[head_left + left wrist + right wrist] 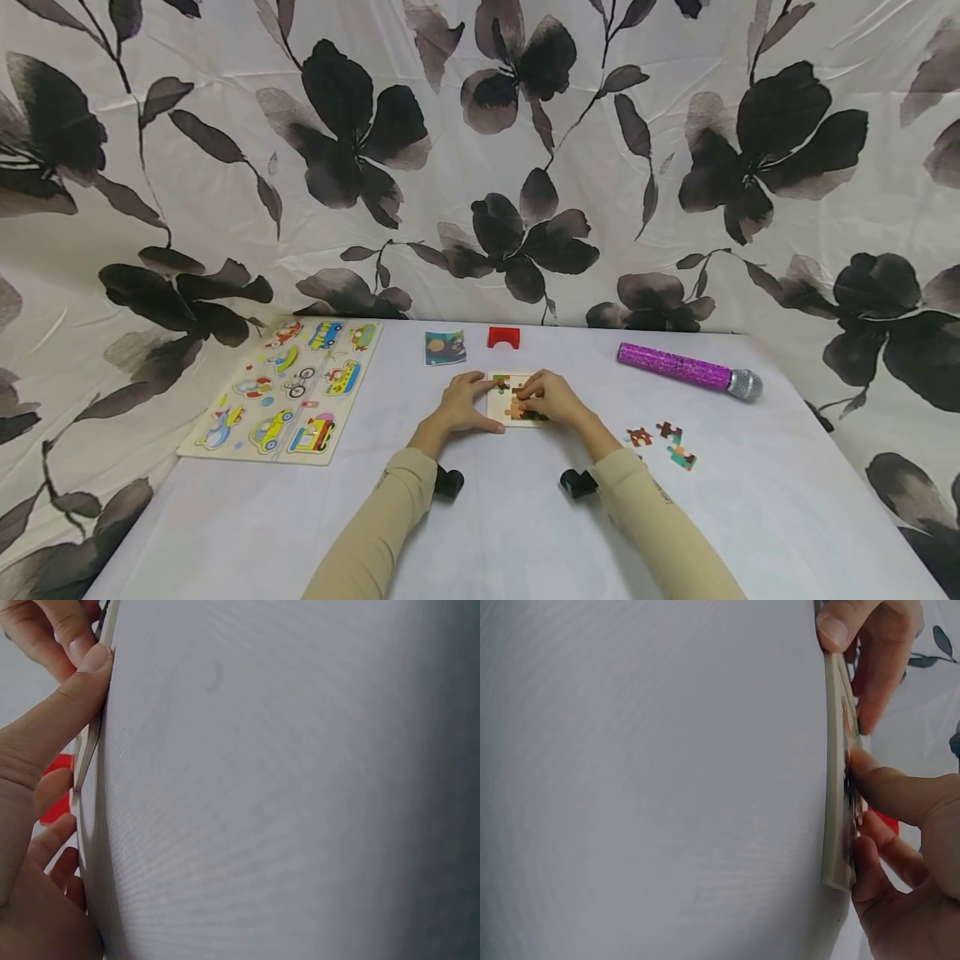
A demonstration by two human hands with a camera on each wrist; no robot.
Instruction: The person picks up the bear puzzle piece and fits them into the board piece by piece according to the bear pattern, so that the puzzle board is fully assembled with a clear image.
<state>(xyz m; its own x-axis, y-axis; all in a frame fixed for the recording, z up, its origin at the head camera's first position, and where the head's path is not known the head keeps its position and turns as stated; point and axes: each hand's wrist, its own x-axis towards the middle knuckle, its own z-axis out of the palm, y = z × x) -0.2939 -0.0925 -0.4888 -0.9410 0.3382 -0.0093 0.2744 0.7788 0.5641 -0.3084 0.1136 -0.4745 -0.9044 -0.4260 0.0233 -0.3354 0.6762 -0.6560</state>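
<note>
A small cream puzzle board (pixel 498 410) lies on the table, partly filled with green, orange and brown jigsaw pieces. My left hand (pixel 461 405) holds the board by its left end, thumb at the near edge and fingers at the far one. In the left wrist view, the left thumb (pixel 64 709) presses on the board's edge. Over the right half of the board, my right hand (pixel 553 397) pinches a jigsaw piece, mostly hidden by the fingers. Seen from the right wrist, the right thumb (pixel 900 793) and fingertips are low against the board (pixel 836 855).
Loose jigsaw pieces (pixel 640 437) lie to the right, below a purple glitter microphone (pixel 675 367). Behind the board are a small picture card (pixel 446 348) and a red arch block (pixel 503 337). A large vehicle puzzle board (pixel 258 408) lies at the left. Floral cloth (pixel 450 167) hangs behind.
</note>
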